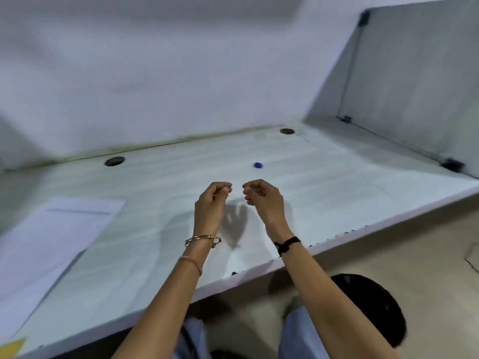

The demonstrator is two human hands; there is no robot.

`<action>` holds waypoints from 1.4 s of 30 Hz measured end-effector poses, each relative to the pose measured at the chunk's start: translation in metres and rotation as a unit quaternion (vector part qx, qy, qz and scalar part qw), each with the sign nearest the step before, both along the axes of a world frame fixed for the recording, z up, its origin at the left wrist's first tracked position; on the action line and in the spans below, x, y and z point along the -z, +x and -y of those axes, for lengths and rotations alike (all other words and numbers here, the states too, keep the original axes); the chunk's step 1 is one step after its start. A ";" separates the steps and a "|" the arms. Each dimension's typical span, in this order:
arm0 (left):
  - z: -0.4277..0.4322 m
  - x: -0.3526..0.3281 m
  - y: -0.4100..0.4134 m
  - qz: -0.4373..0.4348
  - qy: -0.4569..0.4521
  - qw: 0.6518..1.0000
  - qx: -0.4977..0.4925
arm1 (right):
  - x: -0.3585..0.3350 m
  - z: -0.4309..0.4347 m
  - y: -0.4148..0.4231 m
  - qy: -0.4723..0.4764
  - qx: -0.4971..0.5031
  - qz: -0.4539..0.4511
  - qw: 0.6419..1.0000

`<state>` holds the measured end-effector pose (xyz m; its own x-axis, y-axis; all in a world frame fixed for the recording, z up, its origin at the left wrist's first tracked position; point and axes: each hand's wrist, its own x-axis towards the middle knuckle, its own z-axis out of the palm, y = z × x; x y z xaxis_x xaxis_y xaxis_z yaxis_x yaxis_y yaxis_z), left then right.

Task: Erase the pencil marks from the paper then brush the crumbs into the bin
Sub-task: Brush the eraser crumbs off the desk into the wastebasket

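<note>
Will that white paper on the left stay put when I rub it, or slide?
Probably slides: the paper lies loose and flat on the smooth desk, nothing pinning it. It looks thin, so likely floppy and light if lifted.

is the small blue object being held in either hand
No, the small blue object lies on the white desk beyond the left hand and right hand, touched by neither.

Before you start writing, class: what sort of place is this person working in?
Probably an office or study cubicle: a white desk walled by partitions at the back and right, cable holes along its far edge, and paper sheets lying at the left.
</note>
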<state>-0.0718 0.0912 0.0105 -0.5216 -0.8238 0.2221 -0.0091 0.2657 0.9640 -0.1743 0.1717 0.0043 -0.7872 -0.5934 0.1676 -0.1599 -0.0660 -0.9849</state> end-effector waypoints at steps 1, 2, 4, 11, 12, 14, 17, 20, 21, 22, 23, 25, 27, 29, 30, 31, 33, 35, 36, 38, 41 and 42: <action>0.009 0.002 0.013 0.022 -0.023 0.999 -0.025 | 0.004 0.011 0.008 0.010 -0.017 0.000 1.000; 0.020 0.004 0.029 0.045 -0.046 0.996 -0.054 | 0.007 0.022 0.017 0.022 -0.037 -0.004 0.999; 0.040 0.009 0.058 0.110 -0.098 0.982 -0.120 | 0.013 0.040 0.032 0.044 -0.069 -0.016 0.996; 0.082 0.029 0.164 0.429 -0.064 0.852 -0.294 | 0.023 0.086 0.083 0.077 -0.174 -0.069 0.979; 0.081 0.030 0.171 0.448 -0.032 0.845 -0.290 | 0.026 0.090 0.089 0.082 -0.179 -0.078 0.977; 0.078 0.031 0.176 0.477 -0.007 0.836 -0.270 | 0.031 0.097 0.098 0.091 -0.180 -0.101 0.974; 0.066 0.028 0.168 0.475 -0.022 0.844 -0.247 | 0.033 0.104 0.105 0.105 -0.180 -0.157 0.965; 0.047 0.015 0.144 0.445 -0.019 0.873 -0.199 | 0.033 0.109 0.105 0.101 -0.200 -0.190 0.956; 0.041 0.011 0.136 0.433 -0.017 0.882 -0.185 | 0.033 0.109 0.105 0.099 -0.208 -0.199 0.953; 0.036 0.008 0.127 0.419 -0.016 0.892 -0.171 | 0.033 0.111 0.103 0.101 -0.213 -0.206 0.950; 0.032 0.006 0.120 0.405 -0.013 0.901 -0.154 | 0.034 0.111 0.101 0.105 -0.218 -0.214 0.946; 0.023 0.003 0.106 0.371 0.000 0.922 -0.113 | 0.035 0.113 0.093 0.114 -0.233 -0.224 0.940; 0.015 -0.003 0.095 0.331 0.030 0.940 -0.073 | 0.035 0.113 0.082 0.145 -0.246 -0.265 0.921; 0.013 -0.010 0.088 0.298 0.053 0.952 -0.055 | 0.035 0.109 0.071 0.207 -0.261 -0.348 0.876; 0.015 -0.010 0.086 0.280 0.059 0.957 -0.053 | 0.035 0.106 0.065 0.237 -0.268 -0.389 0.849; 0.020 -0.008 0.085 0.262 0.062 0.961 -0.056 | 0.036 0.103 0.060 0.257 -0.271 -0.419 0.827; 0.030 -0.002 0.086 0.251 0.032 0.965 -0.067 | 0.038 0.098 0.045 0.274 -0.262 -0.444 0.812; 0.043 0.008 0.092 0.274 -0.034 0.957 -0.086 | 0.041 0.093 0.025 0.292 -0.243 -0.459 0.803; 0.050 0.013 0.094 0.291 -0.069 0.949 -0.099 | 0.042 0.090 0.013 0.303 -0.232 -0.469 0.797; 0.064 0.022 0.097 0.346 -0.133 0.922 -0.109 | 0.044 0.080 -0.012 0.311 -0.208 -0.478 0.795; 0.080 0.033 0.096 0.430 -0.169 0.883 -0.076 | 0.045 0.067 -0.040 0.290 -0.193 -0.451 0.822; 0.084 0.035 0.094 0.440 -0.175 0.879 -0.060 | 0.046 0.065 -0.047 0.274 -0.192 -0.435 0.836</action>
<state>0.0226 0.0069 -0.0250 -0.5322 -0.8461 0.0272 -0.7580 0.4906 0.4298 -0.2216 0.1069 -0.0413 -0.2435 -0.9494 0.1982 -0.9020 0.1465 -0.4062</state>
